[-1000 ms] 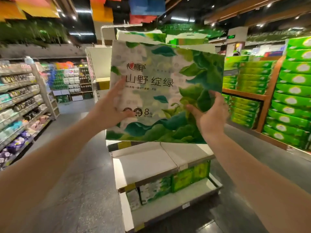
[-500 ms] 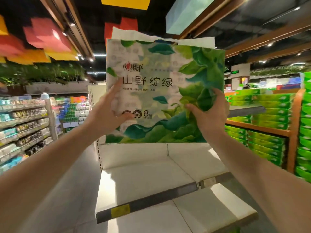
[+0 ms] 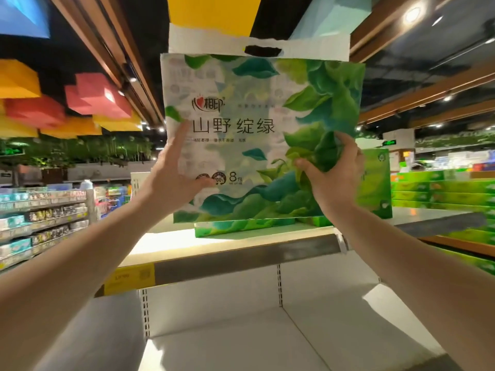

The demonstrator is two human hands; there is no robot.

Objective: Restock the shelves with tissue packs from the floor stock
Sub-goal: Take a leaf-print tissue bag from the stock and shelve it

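Holding: both hands are carrying one tissue pack [image 3: 257,135] upright, printed face toward the camera, handle flap on top.
Left hand [image 3: 174,178]: fingers are lying straight and flat along the pack's left edge, thumb pressing the front face; supporting, not curling round.
Right hand [image 3: 332,178]: fingers and thumb are pinching a bunched fold of wrap at the pack's lower right.
Lower shelf [image 3: 267,330]: lying bare, nearest the body.
Top shelf [image 3: 241,242]: its lip is running just under the pack's bottom edge.
Key relation: pack's long axis is running parallel to the shelf lip; it is hanging above and slightly forward of the board, so the placement is probably calling for pushing away, then lowering.
Stocked pack [image 3: 375,188]: already standing on that shelf, behind the right hand.
Hazard: the pinched wrap may be slipping.
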